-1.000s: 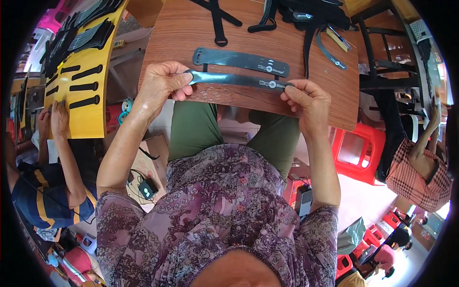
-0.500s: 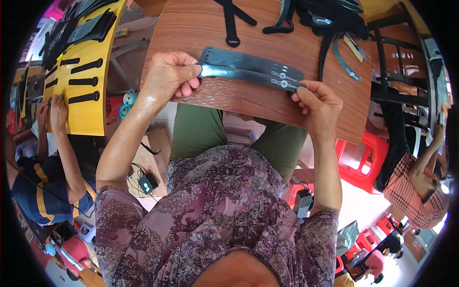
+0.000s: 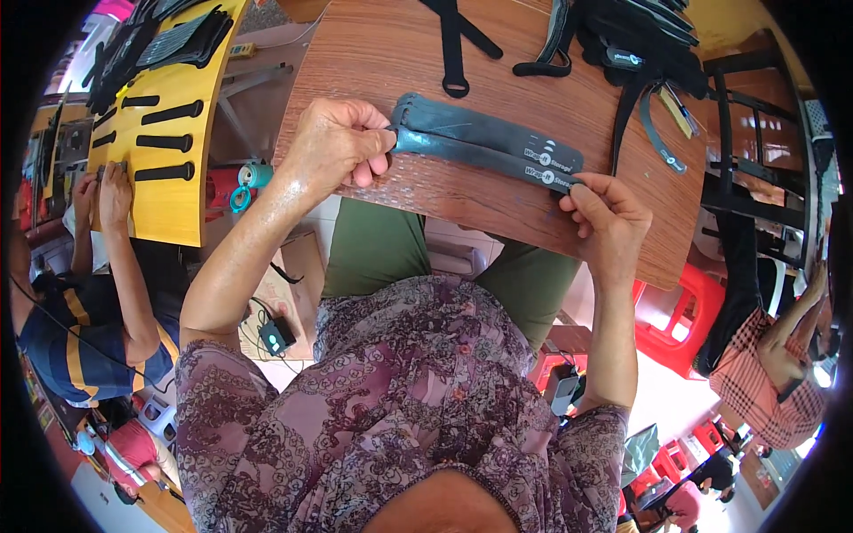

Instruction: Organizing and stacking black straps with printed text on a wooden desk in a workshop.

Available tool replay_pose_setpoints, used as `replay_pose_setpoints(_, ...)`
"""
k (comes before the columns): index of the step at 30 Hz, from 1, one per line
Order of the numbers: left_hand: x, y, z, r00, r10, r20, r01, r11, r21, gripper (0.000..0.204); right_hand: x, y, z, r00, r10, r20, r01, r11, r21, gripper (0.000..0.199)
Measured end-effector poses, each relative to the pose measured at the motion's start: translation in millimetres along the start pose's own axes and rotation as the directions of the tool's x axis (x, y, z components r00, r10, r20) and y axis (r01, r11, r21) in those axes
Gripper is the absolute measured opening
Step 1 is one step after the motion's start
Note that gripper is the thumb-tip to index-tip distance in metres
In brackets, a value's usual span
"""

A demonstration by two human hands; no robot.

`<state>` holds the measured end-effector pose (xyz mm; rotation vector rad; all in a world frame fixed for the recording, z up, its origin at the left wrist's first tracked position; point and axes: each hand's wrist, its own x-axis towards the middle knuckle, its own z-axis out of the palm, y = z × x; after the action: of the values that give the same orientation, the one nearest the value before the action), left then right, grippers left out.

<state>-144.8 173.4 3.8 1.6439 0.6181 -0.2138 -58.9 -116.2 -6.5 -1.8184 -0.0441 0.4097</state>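
Between my two hands stretches a dark grey-blue strap (image 3: pixel 471 155) with white print near its right end. My left hand (image 3: pixel 338 147) is closed, pinching the strap's left end between thumb and fingers. At the other end, my right hand (image 3: pixel 611 213) pinches the printed tip. Just beyond it lies a similar dark strap (image 3: pixel 498 127), flat on the brown wood-grain table (image 3: pixel 373 62), its rounded left end beside my left fingertips. The held strap runs along that strap's near edge; whether the two touch cannot be made out.
Black straps with rounded ends (image 3: pixel 454 53) lie at the table's far side. A pile of black straps (image 3: pixel 622 35) sits far right, near a loose grey strap (image 3: pixel 653 133) and pens (image 3: pixel 680 111). Left, a co-worker's hands (image 3: pixel 114 195) rest at a yellow table (image 3: pixel 178 218) holding more straps.
The view has shifted and tilted slightly, so the table sits a little farther right in it. Both hands keep their pinch on the strap, which stays stretched between them.
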Motion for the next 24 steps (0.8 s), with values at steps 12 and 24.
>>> replay_pose_setpoints(12, 1.9, 5.6, 3.8, 0.999, -0.027, -0.033, 0.028, 0.999, 0.023, 0.01, 3.6, -1.0, 0.5, 1.0, -0.01, 0.006, 0.01, 0.999, 0.039, 0.012)
replay_pose_setpoints(24, 11.6, 10.6, 5.0, 0.998, 0.01, -0.06, -0.004, 0.995, 0.099, 0.01, 12.5, -2.2, -0.9, 0.999, 0.03, 0.01, -0.03, 0.999, 0.018, 0.013)
